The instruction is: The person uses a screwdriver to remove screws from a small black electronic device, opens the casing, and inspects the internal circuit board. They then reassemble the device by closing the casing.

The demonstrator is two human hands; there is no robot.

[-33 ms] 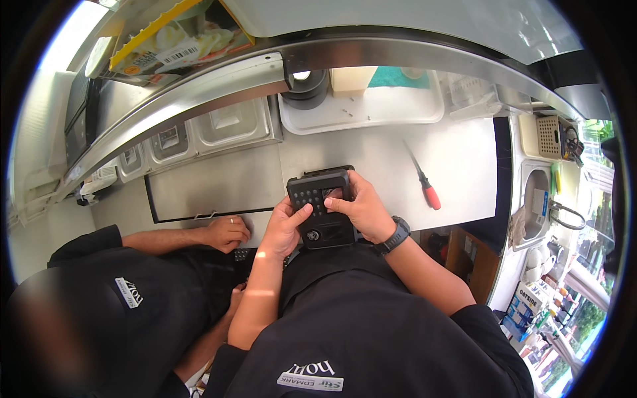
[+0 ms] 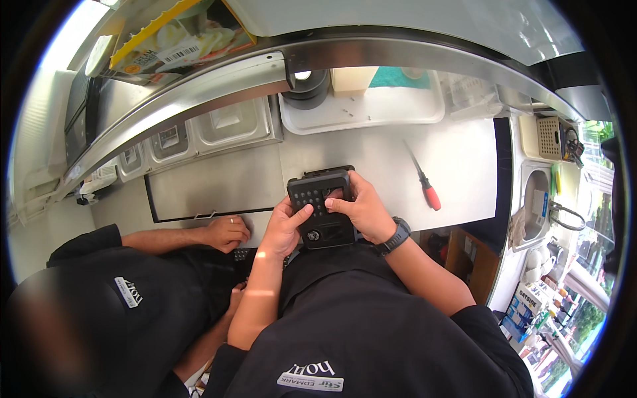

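Between my hands is a black keypad terminal (image 2: 335,232), a boxy device with round keys and a small dark screen, held upright at the near edge of the steel counter. My left hand (image 2: 286,225) grips its left side, thumb lying over the lower keys. The right side is held by my right hand (image 2: 363,207), whose thumb rests at the small screen. The fingers behind the device are mostly hidden. To the right on the counter lies a screwdriver (image 2: 430,194) with a red and black handle, its thin shaft pointing away from me.
At my left a co-worker in black rests a hand (image 2: 229,233) by the counter edge. Behind the device stands a white tray (image 2: 398,118) with a black round container and several small screws. Lidded steel pans (image 2: 229,126) sit back left; a sink (image 2: 533,199) is right.
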